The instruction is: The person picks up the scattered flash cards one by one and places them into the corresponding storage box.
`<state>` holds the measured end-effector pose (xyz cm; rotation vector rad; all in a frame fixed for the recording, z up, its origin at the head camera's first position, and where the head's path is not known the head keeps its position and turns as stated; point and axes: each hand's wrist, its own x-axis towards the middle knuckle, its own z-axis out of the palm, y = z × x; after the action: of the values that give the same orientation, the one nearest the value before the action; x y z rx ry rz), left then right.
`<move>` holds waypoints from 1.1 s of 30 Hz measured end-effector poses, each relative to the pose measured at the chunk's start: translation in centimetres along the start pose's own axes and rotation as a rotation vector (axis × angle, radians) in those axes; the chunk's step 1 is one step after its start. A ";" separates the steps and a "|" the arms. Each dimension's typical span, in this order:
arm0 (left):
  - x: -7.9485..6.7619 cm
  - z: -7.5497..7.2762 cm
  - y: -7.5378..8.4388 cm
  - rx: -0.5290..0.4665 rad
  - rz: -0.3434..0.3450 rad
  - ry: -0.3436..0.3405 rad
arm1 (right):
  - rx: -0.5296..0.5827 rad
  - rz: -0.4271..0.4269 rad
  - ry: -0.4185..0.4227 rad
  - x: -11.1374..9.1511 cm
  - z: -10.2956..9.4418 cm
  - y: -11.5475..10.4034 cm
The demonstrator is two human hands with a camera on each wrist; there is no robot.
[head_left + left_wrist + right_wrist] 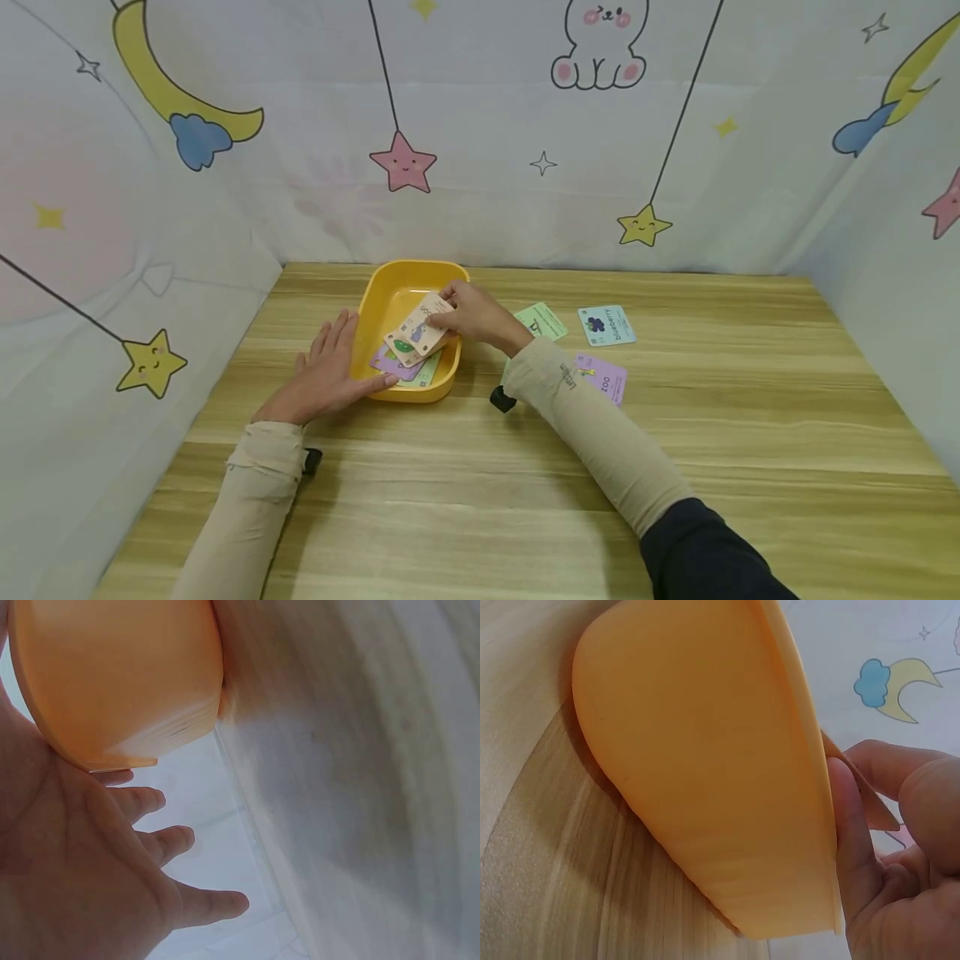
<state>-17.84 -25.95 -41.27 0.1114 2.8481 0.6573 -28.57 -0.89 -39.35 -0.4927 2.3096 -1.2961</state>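
"Well, what is placed on the wooden table (pixel 720 467)?"
"A yellow basket (pixel 390 292); its rim is touched by the left hand (pixel 327 375), fingers spread."
"And by the right hand (pixel 478 315)?"
"A beige card (pixel 420 327) is pinched, held over other cards (pixel 392 362) inside the basket."

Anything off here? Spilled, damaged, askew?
Nothing looks spilled or visibly damaged. Only mildly untidy: inside the yellow bin, a purple card and green card overlap at uneven angles; outside it, the blueberry card and zoo card lie unaligned on the wooden table.
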 end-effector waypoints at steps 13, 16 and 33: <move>0.0 -0.1 0.1 0.005 0.008 0.009 | 0.168 -0.025 -0.064 0.4 0.0 0.5; -0.1 -0.1 0.1 0.004 0.005 0.004 | 0.169 -0.026 -0.064 0.4 0.1 0.5; 0.1 -0.1 0.1 0.027 0.008 0.005 | 0.260 -0.182 -0.120 -0.4 -0.8 0.9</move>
<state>-17.91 -25.87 -41.16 0.1254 2.8630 0.6222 -28.77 0.30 -39.72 -0.6826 1.9990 -1.5798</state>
